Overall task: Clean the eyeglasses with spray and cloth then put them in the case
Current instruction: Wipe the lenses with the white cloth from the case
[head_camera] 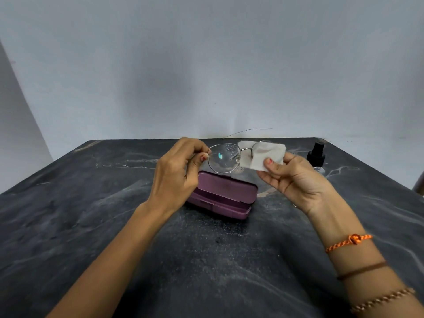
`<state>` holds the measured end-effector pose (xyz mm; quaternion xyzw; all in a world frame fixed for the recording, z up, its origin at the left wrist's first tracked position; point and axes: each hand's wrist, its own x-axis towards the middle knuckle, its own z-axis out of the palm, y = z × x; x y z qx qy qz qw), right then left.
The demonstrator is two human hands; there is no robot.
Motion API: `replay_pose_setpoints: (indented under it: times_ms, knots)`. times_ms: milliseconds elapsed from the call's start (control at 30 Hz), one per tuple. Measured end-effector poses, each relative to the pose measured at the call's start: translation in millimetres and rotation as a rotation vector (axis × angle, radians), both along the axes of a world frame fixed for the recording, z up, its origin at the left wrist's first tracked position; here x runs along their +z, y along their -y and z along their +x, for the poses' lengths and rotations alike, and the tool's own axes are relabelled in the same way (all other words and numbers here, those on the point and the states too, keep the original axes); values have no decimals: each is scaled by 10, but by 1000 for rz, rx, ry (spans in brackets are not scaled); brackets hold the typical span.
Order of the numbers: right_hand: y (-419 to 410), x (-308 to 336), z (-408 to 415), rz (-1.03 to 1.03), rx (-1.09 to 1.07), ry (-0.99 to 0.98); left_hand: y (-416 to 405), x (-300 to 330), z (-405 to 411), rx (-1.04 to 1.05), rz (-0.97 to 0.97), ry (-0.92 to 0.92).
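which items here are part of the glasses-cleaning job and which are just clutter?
In the job:
eyeglasses, pinched by left hand
white cloth, held over one lens by right hand
spray bottle, standing at right
purple case, open

Lying about:
thin wire at the table's far edge

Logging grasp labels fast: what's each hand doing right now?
Left hand: pinches the eyeglasses at the frame's edge.
Right hand: pinches the white cloth over the other lens.

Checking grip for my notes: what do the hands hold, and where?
Left hand pinches the metal-framed eyeglasses at the hinge corner; right hand pinches the white cloth's lower edge.
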<state>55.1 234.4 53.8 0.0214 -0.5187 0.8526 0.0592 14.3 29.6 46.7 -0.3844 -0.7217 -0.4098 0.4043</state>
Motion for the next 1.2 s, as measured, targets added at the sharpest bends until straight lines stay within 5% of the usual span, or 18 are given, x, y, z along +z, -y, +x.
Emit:
replay_pose_setpoints:
  times_ms: [667,1000,1200]
  knots:
    - [153,-19,-14,-410,-72,-126,-42,-83,-11,-29,-145,-68]
    - [64,31,44,-79,-226,-133,-11,-18,-7,-57,-210,-109]
    - [100,19,35,-205,-295,-8,-15,-25,-13,-81,-185,-134]
